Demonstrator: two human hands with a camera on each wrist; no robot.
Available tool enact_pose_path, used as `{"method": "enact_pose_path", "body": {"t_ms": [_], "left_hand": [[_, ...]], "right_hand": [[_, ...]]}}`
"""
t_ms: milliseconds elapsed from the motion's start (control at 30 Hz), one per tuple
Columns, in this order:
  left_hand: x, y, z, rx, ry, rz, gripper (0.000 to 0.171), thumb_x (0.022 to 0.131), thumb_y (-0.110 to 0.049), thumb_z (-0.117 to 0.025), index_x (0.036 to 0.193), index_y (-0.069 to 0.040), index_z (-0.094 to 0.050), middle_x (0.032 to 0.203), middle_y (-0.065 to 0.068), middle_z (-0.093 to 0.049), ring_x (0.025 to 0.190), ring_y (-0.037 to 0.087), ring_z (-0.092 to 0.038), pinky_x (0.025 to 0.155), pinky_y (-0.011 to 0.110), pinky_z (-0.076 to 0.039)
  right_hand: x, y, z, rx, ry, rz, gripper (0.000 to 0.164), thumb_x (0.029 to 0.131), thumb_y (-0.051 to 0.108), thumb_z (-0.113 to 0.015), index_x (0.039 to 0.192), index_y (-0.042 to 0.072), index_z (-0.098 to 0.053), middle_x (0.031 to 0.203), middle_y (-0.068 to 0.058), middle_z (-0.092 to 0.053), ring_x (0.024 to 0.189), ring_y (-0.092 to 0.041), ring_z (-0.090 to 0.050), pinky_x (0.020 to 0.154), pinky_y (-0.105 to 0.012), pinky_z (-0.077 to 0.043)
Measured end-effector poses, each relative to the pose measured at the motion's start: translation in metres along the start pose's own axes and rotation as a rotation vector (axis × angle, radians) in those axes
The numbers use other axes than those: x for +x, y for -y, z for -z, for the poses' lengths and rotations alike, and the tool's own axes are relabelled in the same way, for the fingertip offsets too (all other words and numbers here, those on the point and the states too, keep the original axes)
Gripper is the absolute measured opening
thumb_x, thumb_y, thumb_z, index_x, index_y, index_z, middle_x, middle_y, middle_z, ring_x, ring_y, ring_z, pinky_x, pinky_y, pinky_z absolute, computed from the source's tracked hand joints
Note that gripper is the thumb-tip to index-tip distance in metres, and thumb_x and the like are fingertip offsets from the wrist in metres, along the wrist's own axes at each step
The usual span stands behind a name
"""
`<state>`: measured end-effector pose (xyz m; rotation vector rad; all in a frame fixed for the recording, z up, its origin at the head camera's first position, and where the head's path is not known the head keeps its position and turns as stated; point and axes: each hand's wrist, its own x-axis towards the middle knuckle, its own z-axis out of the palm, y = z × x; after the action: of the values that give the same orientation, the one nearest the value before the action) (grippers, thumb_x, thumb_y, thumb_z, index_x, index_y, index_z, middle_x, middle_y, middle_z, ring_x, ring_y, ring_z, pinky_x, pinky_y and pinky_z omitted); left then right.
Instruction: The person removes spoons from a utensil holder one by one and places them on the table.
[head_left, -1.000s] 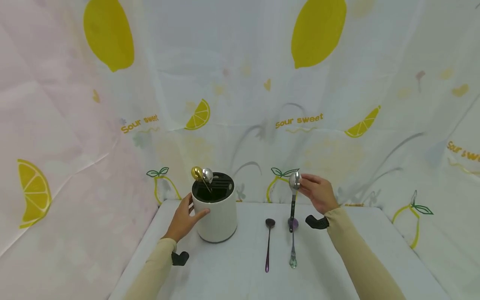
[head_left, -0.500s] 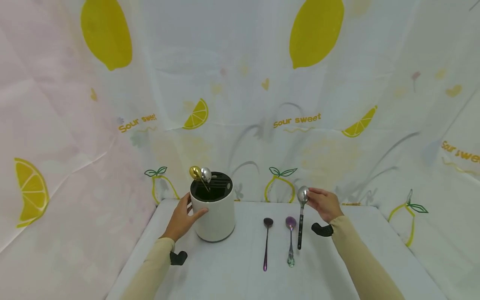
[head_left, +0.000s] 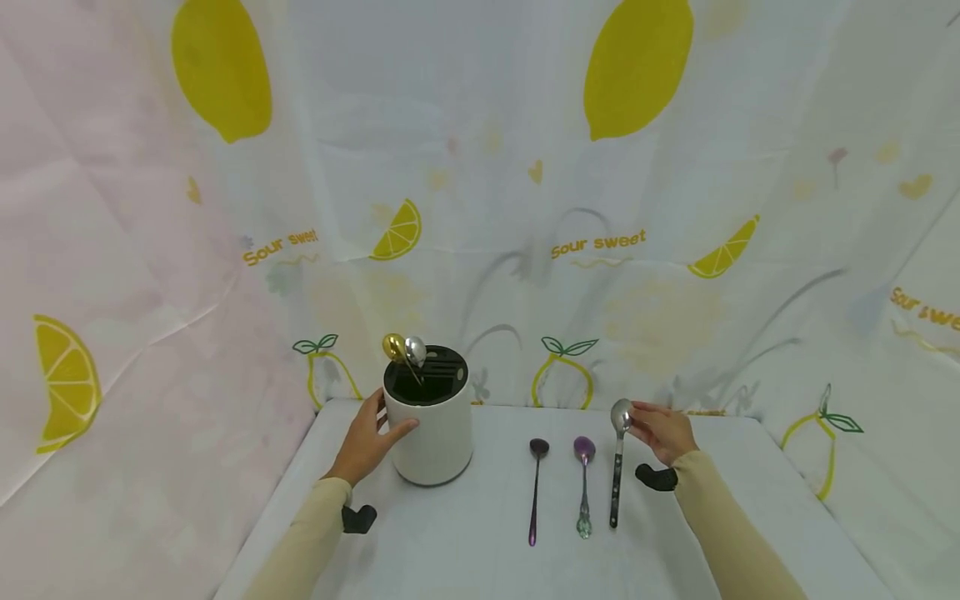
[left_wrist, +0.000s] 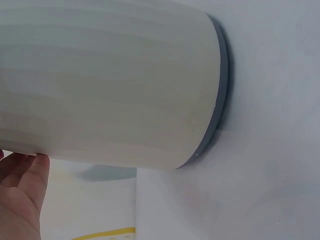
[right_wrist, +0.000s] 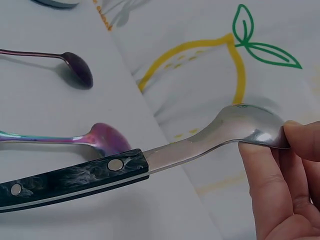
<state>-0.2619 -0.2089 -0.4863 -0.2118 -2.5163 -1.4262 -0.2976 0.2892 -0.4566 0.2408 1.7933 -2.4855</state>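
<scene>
My right hand [head_left: 660, 431] pinches a spoon [right_wrist: 250, 127] by its silver bowl, with thumb on one side and fingers on the other. Its dark marbled handle [head_left: 617, 492], with metal rivets, points down toward the table's front. My left hand [head_left: 366, 442] holds the left side of a white cylindrical utensil holder [head_left: 438, 446], thumb across the front and fingers round the side. In the left wrist view the fingers [left_wrist: 32, 182] touch the holder's wall [left_wrist: 110, 90]. A gold spoon [head_left: 393, 347] and a silver spoon [head_left: 415, 350] stand in its black slotted top, bowls up.
Left of the held spoon, a purple spoon [head_left: 584, 450] with an ornate greenish handle end lies on the white table [head_left: 487, 517]. A dark purple long-handled spoon [head_left: 538, 450] lies farther left. A lemon-print cloth [head_left: 480, 183] hangs behind the table.
My right hand has moved right and lower with the dark-handled spoon, from over the purple spoon to the right of it. The left hand stays on the utensil holder.
</scene>
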Motion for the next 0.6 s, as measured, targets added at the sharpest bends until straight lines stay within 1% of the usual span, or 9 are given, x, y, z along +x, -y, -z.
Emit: {"method": "enact_pose_path", "body": {"t_ms": [167,367,600], "left_hand": [[0.000,0.001,0.000,-0.003,-0.007,-0.011,0.100,0.080,-0.061,-0.070,0.153,-0.012,-0.024,0.154,0.010,-0.029,0.141,0.031,-0.032,0.111,0.046,-0.038],[0.001,0.001,0.000,-0.006,-0.007,-0.012,0.100,0.080,-0.062,-0.070,0.153,-0.011,-0.024,0.154,0.010,-0.029,0.141,0.032,-0.032,0.111,0.046,-0.038],[0.000,0.002,-0.001,-0.010,-0.008,-0.005,0.099,0.080,-0.062,-0.070,0.153,-0.012,-0.025,0.154,0.009,-0.030,0.140,0.031,-0.033,0.111,0.045,-0.038]], "right_hand": [[0.002,-0.009,0.008,-0.030,-0.016,-0.018,0.028,0.092,-0.009,-0.058,0.119,-0.016,-0.056,0.089,-0.005,-0.067,0.082,-0.015,-0.068,0.085,-0.030,-0.058],[0.003,-0.020,0.017,-0.038,-0.035,-0.057,0.021,0.090,-0.011,-0.061,0.110,-0.014,-0.062,0.085,-0.006,-0.068,0.077,-0.015,-0.068,0.079,-0.029,-0.060],[0.006,-0.031,0.022,-0.093,-0.061,-0.092,0.029,0.090,-0.008,-0.061,0.118,-0.018,-0.058,0.083,-0.005,-0.069,0.076,-0.013,-0.068,0.077,-0.027,-0.060]]}}
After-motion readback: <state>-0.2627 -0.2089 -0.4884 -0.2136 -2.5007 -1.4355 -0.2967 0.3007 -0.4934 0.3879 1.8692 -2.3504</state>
